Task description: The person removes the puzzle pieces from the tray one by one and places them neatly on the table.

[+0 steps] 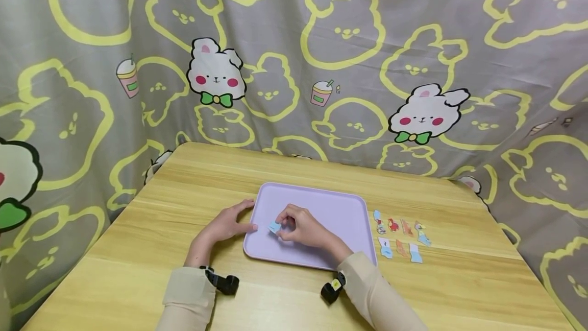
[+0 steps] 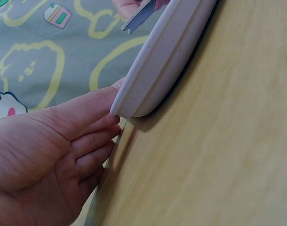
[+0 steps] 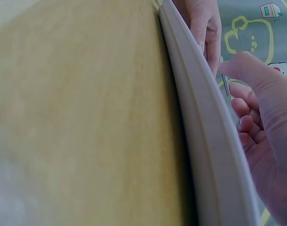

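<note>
A light purple tray (image 1: 328, 213) lies on the wooden table. My right hand (image 1: 305, 228) is over the tray's left part and pinches a small light blue puzzle piece (image 1: 274, 227) between thumb and fingers. From the right wrist, the piece (image 3: 225, 80) appears as a thin, edge-on slip. My left hand (image 1: 225, 225) rests at the tray's left edge, its fingers loosely extended. In the left wrist view, the thumb of that hand (image 2: 54, 141) meets the tray's rim (image 2: 148, 61), while the other fingers lie along the outside.
Right of the tray, several small flat pieces sit on the table in two rows, among them a red piece (image 1: 393, 225), an orange piece (image 1: 401, 247) and a white-and-blue piece (image 1: 415, 253). A patterned grey curtain (image 1: 275, 29) hangs behind the wooden table (image 1: 138, 249).
</note>
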`<state>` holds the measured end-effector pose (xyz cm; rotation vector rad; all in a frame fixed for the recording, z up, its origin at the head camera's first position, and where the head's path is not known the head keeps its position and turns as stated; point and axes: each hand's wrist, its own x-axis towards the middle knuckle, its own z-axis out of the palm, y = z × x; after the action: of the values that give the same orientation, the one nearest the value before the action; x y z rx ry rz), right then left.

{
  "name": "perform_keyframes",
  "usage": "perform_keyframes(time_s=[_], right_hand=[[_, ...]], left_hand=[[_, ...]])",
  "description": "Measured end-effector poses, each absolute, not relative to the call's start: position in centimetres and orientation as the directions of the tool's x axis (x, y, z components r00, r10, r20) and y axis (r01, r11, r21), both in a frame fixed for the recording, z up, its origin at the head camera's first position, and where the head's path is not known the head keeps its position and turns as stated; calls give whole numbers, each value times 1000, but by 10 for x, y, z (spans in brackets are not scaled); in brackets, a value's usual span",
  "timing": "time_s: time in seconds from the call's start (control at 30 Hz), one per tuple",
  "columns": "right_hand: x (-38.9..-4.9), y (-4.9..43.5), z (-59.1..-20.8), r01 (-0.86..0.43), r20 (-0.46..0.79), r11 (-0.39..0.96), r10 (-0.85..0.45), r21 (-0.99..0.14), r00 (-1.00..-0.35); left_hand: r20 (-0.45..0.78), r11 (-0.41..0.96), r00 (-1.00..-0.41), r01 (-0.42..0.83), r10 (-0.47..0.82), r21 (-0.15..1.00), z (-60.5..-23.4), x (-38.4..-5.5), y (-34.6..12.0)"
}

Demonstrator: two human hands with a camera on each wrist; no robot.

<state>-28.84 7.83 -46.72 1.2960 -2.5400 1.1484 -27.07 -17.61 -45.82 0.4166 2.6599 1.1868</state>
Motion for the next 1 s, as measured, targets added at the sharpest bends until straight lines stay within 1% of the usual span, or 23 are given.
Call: perform_keyframes(time_s=[0.5, 1.0], right_hand=[[-283, 94, -467, -711, 384, 384, -641, -589, -664], [-276, 116, -469, -692, 372, 415, -621, -591, -690]], left_hand=[[-75, 632, -942, 160, 328, 758, -460, -270, -176], [-67, 630, -936, 179, 345, 756, -461, -272, -177]])
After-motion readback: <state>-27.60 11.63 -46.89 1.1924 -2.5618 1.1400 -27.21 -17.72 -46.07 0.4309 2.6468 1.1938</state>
